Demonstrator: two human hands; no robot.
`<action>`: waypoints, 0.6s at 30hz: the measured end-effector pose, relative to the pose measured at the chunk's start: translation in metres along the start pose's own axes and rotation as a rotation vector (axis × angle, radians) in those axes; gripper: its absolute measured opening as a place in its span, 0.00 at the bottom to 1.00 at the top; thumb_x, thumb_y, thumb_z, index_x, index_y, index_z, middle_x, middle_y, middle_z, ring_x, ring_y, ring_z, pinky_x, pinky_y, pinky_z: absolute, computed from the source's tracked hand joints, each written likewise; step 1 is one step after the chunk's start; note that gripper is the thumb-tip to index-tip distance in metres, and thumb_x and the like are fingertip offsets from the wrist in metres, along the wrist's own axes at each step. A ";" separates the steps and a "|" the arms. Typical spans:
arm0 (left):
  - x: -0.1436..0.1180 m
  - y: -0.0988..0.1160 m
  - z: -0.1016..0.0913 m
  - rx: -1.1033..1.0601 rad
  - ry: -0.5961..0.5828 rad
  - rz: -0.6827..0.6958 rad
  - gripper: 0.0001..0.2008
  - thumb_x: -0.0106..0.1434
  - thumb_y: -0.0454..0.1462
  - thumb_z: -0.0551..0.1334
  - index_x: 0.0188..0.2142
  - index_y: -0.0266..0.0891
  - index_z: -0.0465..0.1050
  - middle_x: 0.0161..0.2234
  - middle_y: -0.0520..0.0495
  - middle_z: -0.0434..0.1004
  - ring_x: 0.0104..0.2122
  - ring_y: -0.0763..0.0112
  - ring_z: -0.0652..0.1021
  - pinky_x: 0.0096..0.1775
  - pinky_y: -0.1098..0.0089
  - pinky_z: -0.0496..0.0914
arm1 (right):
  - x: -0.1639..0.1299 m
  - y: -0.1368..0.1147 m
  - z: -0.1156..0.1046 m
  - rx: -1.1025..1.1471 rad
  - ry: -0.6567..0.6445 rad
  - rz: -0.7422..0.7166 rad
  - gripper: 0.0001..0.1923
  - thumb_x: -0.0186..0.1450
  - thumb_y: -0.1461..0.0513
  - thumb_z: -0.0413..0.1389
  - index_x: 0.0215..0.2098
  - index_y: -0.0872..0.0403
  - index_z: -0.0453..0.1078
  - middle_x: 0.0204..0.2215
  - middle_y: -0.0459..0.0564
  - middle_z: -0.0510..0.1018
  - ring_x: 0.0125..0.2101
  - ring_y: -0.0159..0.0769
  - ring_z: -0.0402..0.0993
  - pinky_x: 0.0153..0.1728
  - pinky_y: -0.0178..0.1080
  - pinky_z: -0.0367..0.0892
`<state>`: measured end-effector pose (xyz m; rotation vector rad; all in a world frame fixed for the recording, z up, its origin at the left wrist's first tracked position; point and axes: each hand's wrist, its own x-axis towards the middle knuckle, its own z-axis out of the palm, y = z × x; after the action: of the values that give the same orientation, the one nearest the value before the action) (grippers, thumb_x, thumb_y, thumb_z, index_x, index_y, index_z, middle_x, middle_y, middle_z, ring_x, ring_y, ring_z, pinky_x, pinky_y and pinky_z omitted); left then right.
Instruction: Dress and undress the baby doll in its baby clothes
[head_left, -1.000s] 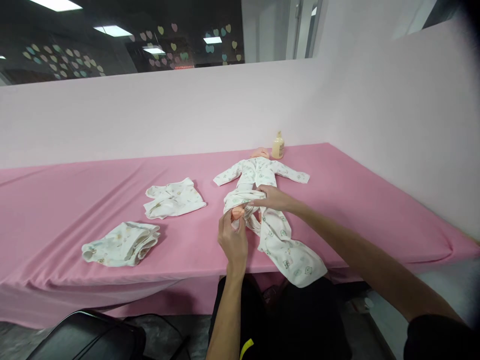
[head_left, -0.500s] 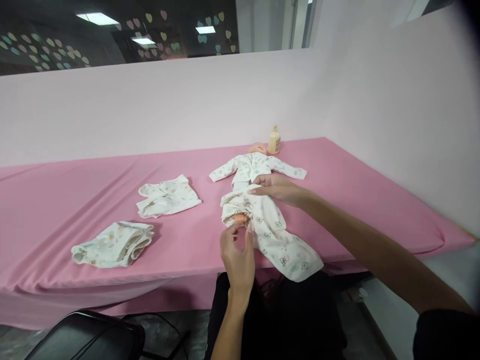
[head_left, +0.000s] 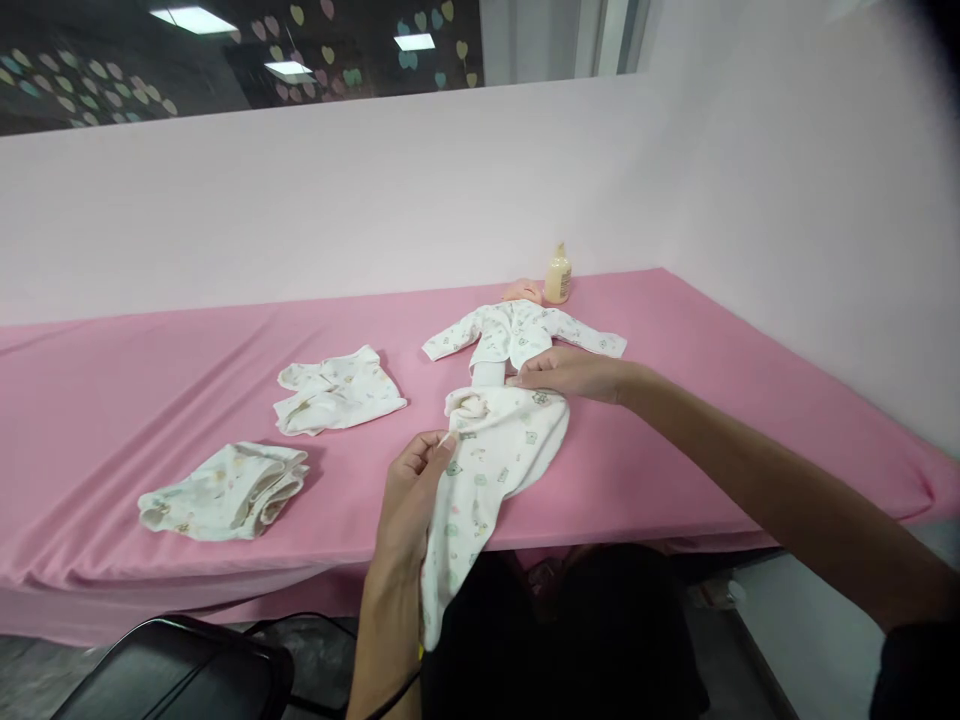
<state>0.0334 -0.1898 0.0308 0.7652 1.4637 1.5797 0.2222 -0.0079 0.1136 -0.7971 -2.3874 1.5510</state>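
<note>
A baby doll (head_left: 523, 290) lies on its back, head toward the wall, in a white printed baby shirt (head_left: 504, 328) with both sleeves spread. White printed baby pants (head_left: 499, 440) cover its lower body, and one leg hangs past the table's front edge. My left hand (head_left: 409, 490) pinches the pants' fabric at their left side. Closed on the waistband at the upper right is my right hand (head_left: 574, 374), its fingertips partly hidden. A white band shows at the doll's waist between shirt and pants. The doll's legs are hidden by the cloth.
A pump bottle (head_left: 558, 278) stands beside the doll's head. Left on the pink-covered table (head_left: 360, 490) lie a small white printed garment (head_left: 337, 392) and a folded printed cloth (head_left: 225, 490). A black chair (head_left: 176, 670) stands at the lower left.
My left hand has moved left from the doll's bare foot to the pants' side. The foot is now covered, and the loose pant leg has swung from lower right to lower left.
</note>
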 end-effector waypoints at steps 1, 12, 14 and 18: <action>0.002 0.002 -0.004 0.088 -0.037 0.020 0.19 0.59 0.49 0.67 0.43 0.38 0.73 0.30 0.50 0.72 0.27 0.75 0.72 0.29 0.76 0.67 | 0.001 0.001 -0.004 -0.028 -0.037 0.026 0.22 0.61 0.47 0.60 0.23 0.54 0.63 0.23 0.44 0.64 0.25 0.29 0.57 0.27 0.34 0.54; 0.058 0.061 0.020 0.812 -0.319 0.637 0.16 0.66 0.41 0.57 0.52 0.44 0.75 0.45 0.44 0.76 0.39 0.66 0.74 0.39 0.68 0.69 | 0.019 -0.005 0.010 0.535 -0.144 -0.101 0.13 0.65 0.54 0.59 0.36 0.58 0.73 0.32 0.48 0.74 0.32 0.29 0.70 0.32 0.32 0.66; 0.070 0.075 0.018 0.824 -0.397 0.674 0.13 0.66 0.37 0.56 0.45 0.43 0.78 0.38 0.47 0.77 0.34 0.69 0.73 0.37 0.69 0.68 | 0.020 0.001 0.011 0.611 -0.151 -0.077 0.13 0.66 0.55 0.58 0.33 0.58 0.71 0.30 0.47 0.72 0.30 0.28 0.69 0.30 0.31 0.66; 0.085 0.094 0.015 0.766 -0.414 0.676 0.14 0.64 0.35 0.58 0.45 0.45 0.79 0.38 0.49 0.78 0.35 0.70 0.74 0.37 0.70 0.68 | 0.024 0.015 0.012 0.623 -0.186 0.050 0.10 0.64 0.57 0.59 0.33 0.57 0.71 0.31 0.48 0.74 0.31 0.30 0.72 0.30 0.31 0.69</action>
<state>-0.0091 -0.1057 0.1169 2.0659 1.5631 1.1372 0.2019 -0.0001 0.0919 -0.5918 -1.8017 2.2916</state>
